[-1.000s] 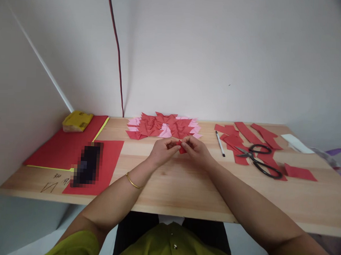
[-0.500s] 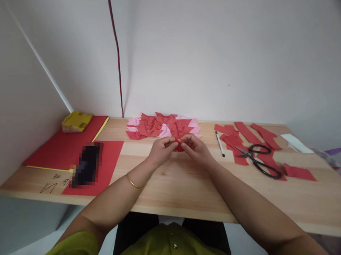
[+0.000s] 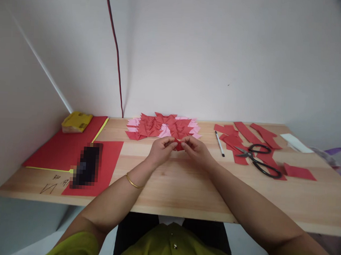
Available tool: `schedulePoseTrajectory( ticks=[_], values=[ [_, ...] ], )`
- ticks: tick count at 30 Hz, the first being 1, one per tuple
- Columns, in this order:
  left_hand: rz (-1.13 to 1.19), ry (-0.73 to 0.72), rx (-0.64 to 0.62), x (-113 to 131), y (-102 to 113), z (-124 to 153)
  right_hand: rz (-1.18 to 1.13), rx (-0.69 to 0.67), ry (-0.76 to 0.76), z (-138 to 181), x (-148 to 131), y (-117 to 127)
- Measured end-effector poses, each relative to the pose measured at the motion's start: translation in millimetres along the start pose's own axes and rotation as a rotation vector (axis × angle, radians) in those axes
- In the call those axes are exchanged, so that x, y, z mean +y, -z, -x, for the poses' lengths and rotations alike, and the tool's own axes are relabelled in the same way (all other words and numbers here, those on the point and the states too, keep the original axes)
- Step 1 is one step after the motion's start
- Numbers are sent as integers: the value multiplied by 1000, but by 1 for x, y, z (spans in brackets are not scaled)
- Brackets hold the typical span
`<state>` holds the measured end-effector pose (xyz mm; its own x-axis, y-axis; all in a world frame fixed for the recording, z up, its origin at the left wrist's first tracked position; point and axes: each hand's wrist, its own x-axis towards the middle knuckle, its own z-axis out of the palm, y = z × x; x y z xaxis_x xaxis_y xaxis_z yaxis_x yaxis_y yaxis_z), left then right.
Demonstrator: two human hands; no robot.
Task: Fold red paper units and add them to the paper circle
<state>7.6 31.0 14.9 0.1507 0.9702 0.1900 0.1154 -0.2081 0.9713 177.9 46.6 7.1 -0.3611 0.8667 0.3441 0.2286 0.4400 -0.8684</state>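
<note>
My left hand (image 3: 161,150) and my right hand (image 3: 197,150) meet over the middle of the wooden table (image 3: 184,189). Between their fingertips they pinch a small folded red paper piece (image 3: 179,145), mostly hidden by the fingers. Just behind the hands lies a flat pile of folded red and pink paper pieces (image 3: 163,126). A gold bangle (image 3: 132,182) sits on my left wrist.
Red paper strips (image 3: 246,136) and black scissors (image 3: 260,161) lie to the right, with a pen (image 3: 220,143) beside them. On the left are red sheets (image 3: 65,146), a yellow packet (image 3: 76,121) and a blurred dark object (image 3: 86,165). A wall stands close behind.
Both hands have shifted slightly toward the pile while still working the small red piece between the fingertips. Nothing else on the table has moved.
</note>
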Motion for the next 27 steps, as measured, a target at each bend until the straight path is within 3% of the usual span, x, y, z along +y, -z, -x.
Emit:
schedulePoseTrajectory(
  ticks=[14,27],
  values=[
    [-161,-118,-14,6,0,3,-5,19,98,0,-2,1],
    [100,19,-12,4,-8,4,-17,14,71,3,10,-3]
  ],
)
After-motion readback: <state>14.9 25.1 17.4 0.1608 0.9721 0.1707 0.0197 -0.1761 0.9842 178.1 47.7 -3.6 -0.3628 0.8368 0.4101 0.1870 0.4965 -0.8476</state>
